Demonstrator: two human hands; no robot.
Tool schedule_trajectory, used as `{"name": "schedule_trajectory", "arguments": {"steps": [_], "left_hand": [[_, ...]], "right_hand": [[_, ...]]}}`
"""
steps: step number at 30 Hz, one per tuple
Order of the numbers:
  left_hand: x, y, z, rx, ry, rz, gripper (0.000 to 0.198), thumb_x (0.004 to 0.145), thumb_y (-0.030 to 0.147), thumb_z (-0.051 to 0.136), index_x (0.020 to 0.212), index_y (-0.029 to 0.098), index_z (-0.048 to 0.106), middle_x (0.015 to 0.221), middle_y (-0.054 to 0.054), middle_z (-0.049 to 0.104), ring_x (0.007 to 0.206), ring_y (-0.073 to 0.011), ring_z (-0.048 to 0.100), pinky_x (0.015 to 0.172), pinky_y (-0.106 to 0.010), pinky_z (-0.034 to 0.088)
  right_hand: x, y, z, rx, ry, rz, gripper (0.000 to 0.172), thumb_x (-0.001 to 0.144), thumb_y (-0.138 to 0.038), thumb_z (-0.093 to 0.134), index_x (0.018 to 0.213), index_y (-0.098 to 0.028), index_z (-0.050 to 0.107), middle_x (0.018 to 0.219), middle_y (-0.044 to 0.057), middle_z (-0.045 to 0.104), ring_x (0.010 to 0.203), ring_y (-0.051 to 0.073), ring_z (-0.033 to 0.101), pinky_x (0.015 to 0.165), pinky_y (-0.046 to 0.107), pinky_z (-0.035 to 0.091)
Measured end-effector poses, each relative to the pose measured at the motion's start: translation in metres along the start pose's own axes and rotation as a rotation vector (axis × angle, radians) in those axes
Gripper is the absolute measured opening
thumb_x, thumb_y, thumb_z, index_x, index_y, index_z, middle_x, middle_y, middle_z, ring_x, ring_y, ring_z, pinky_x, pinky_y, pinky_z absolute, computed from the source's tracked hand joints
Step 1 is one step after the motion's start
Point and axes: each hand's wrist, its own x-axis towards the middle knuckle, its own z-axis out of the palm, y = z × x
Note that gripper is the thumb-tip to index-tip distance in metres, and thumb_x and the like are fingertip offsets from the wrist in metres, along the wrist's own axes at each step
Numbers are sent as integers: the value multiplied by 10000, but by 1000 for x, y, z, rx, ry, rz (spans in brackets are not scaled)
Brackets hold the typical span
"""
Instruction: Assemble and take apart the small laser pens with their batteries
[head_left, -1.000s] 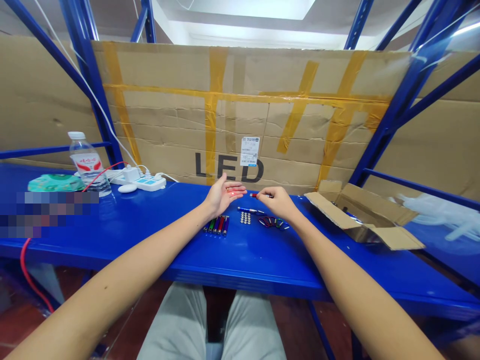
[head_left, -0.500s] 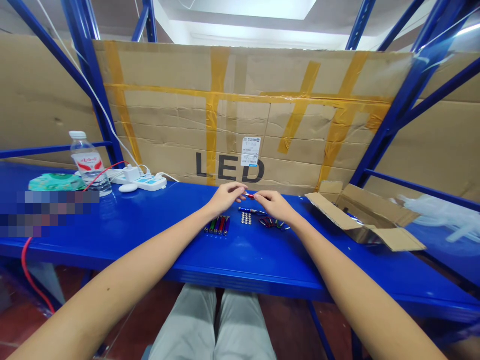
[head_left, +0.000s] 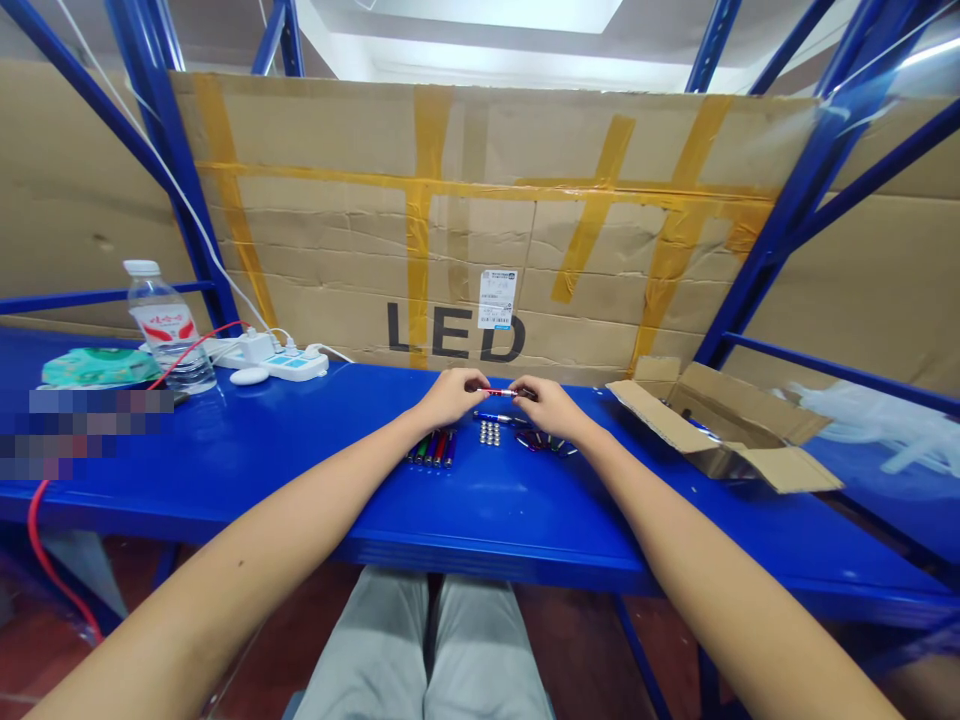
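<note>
A slim red metal tube [head_left: 499, 393] with silvery parts, like a small pocket torch, lies level between my two hands. My left hand [head_left: 448, 396] pinches its left end, and my right hand [head_left: 549, 406] grips the right end. Just below it a blue tube [head_left: 492, 417] lies on the table. A block of small silver button cells [head_left: 490, 434] sits in rows nearer me. Left of the cells, several coloured tubes [head_left: 439, 449] stand side by side in a row, partly behind my left wrist. Small dark red and metallic pieces [head_left: 536, 440] lie below my right hand.
An opened cardboard box [head_left: 720, 425] with items inside is at the right of the blue table [head_left: 300, 450]. On the left are a water bottle [head_left: 169, 325], a power strip [head_left: 300, 365] and a green packet [head_left: 97, 366]. A large cardboard sheet [head_left: 330, 250] forms the back wall.
My hands have spread slightly apart along the red tube, so more of it shows between them. My left fingers have closed onto its left end. The whole view has shifted a little.
</note>
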Motion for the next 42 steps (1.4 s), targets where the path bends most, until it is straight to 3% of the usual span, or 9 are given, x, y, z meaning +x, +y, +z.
{"name": "schedule_trajectory", "arguments": {"steps": [11,19,26,33,42], "left_hand": [[4,-11,6,42,-53,-115,116,682,171,648,761,192,730,784,-42,728,773,-205,651,737,-321,470],[6,-11,7,42,-101,-133,125,642,175,650,746,185,719,719,-19,707,704,-168,628,676,-286,456],[7,-10,7,35,-141,-136,105,664,184,640,716,196,731,811,-38,742,804,-205,659,753,-309,484],[6,-10,4,19,-205,-131,135,665,196,666,764,196,759,823,-37,753,817,-209,670,767,-309,486],[2,-6,0,41,-228,-140,129,662,196,693,773,174,754,816,-52,748,798,-205,667,749,-308,481]], "right_hand": [[2,3,7,-146,-129,9,264,848,-149,536,1028,-172,728,1116,104,717,1018,244,644,892,318,452],[1,2,6,-160,-176,13,253,834,-144,547,984,-191,745,1055,88,734,943,227,655,825,294,461],[1,5,5,-115,-198,-4,239,860,-206,530,921,-205,761,1025,74,744,899,219,656,809,295,464],[-1,4,2,-48,-255,9,240,832,-328,623,975,-184,752,975,83,745,834,204,664,745,283,480],[0,5,6,-51,-234,26,251,830,-270,620,1031,-162,725,1043,97,728,885,189,667,794,273,493]]}}
